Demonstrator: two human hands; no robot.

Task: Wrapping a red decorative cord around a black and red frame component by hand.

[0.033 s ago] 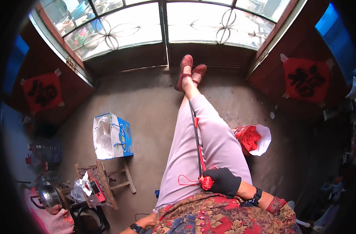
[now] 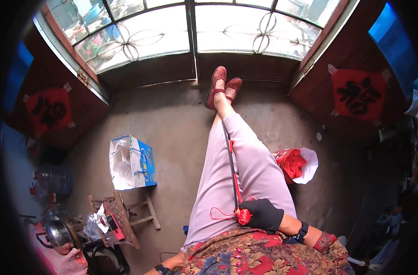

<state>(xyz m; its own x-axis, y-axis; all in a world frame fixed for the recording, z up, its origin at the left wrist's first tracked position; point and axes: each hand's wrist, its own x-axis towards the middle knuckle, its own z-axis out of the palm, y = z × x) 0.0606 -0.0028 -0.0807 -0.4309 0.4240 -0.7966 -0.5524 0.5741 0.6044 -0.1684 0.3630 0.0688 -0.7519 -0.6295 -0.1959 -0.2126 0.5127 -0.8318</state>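
Observation:
My right hand, in a black glove, is closed at the lower end of a thin black stick. The stick lies along my lap between my thighs, with red pieces on it. A ribbed red ball sits at my fingers, and a thin red cord loops out to its left. Low beside my left hip, my left hand shows only its back near a dark wristband; the fingers are hidden by my clothing.
A blue and white paper bag with white plastic inside stands left on the floor. Right of my knees is a bag of red material. A small wooden stool holds odds and ends, beside a metal pot. Glazed doors close the far side.

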